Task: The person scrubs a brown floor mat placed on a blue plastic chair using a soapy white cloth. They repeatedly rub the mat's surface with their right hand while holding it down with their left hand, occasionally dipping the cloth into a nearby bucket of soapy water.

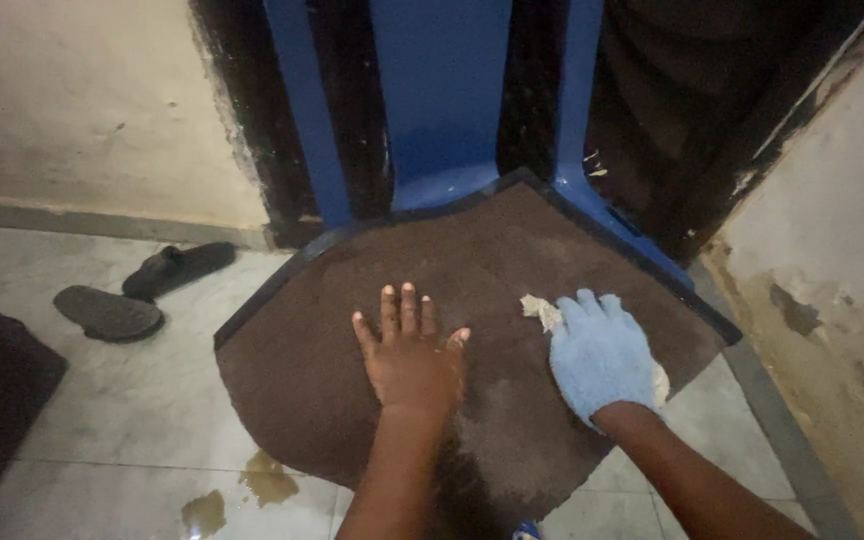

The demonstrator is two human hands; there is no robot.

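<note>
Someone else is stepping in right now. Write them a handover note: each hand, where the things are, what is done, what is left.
Left hand: bare, flat, fingers spread, pressing on the brown mat.
Right hand: in a light blue glove, pressing a pale cloth onto the mat.
Mat: draped over the seat of a blue plastic chair.
Done: a darker, seemingly wet patch shows near the front edge.
Left: the rest of the mat looks dry. Puddles sit on the floor tiles; two dark slippers lie left.

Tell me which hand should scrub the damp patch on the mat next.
Right, probably. The right hand wears a light blue glove and already presses a pale cloth on the brown mat, beside the damp patch. The bare left hand lies flat and empty, steadying the mat.
</note>
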